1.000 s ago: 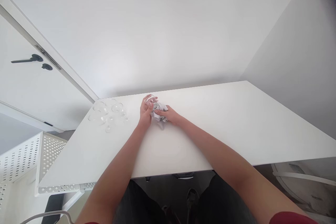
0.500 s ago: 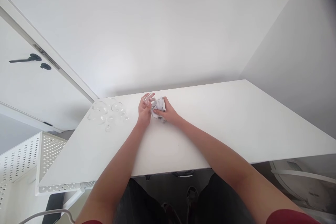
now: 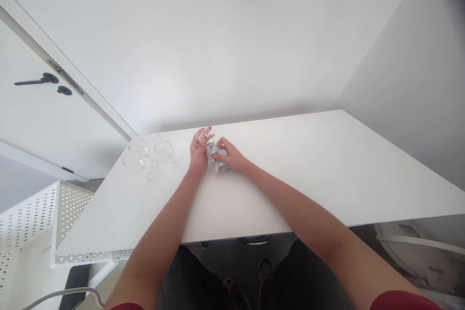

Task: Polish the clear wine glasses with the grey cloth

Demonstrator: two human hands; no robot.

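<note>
Gently, I'd say: the left hand [image 3: 199, 151] cradles the glass [image 3: 205, 134] at eleven o'clock of the cloth [image 3: 220, 163] bunched in the right hand [image 3: 232, 156], so light, even pressure looks best, away from the other glasses [image 3: 162, 147] at nine o'clock.

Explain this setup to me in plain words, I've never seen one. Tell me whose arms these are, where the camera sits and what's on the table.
There is no machine here: these are a person's own bare arms. The camera is worn on their head, looking forward and down. The left hand holds a clear, transparent glass vessel. The right hand grips a crumpled whitish cloth close beside it. Both hands are over a smooth white table. Toward its left end stands a cluster of clear, round-rimmed glassware, too see-through to count reliably.
</note>
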